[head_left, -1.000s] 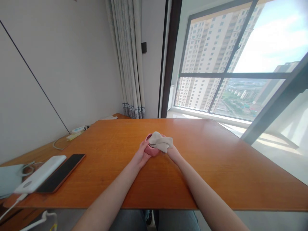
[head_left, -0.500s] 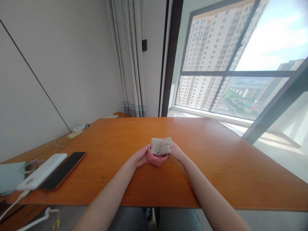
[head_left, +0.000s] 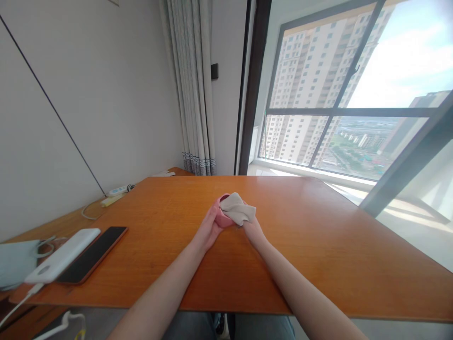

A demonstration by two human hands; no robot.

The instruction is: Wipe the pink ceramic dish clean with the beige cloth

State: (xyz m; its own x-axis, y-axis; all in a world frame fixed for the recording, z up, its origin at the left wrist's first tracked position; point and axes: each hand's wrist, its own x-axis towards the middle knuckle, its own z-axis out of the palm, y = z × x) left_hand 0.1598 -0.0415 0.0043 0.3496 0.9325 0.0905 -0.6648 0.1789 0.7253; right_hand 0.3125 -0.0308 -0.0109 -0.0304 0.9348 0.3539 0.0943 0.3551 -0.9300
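A pink bowl (head_left: 222,219) is held above the table, tilted, with its opening partly in sight. My left hand (head_left: 211,225) is closed around the bowl's left side. A light grey cloth (head_left: 238,208) lies bunched over the bowl's rim and opening, spilling to the right. My right hand (head_left: 253,228) is at the cloth's lower right end and grips it; most of its fingers are hidden beneath the cloth. Whether those fingers also touch the bowl cannot be made out.
The brown wooden table (head_left: 300,245) spreads beneath my hands. To the left lie a black phone (head_left: 94,254) and a white power bank (head_left: 63,255) with a cable. Further back are a power strip (head_left: 117,191), a curtain (head_left: 193,94) and a window (head_left: 332,111).
The bowl has been raised a little and tilted, its opening turned more into view. The cloth has shifted across the rim, its end now hanging right with my right hand.
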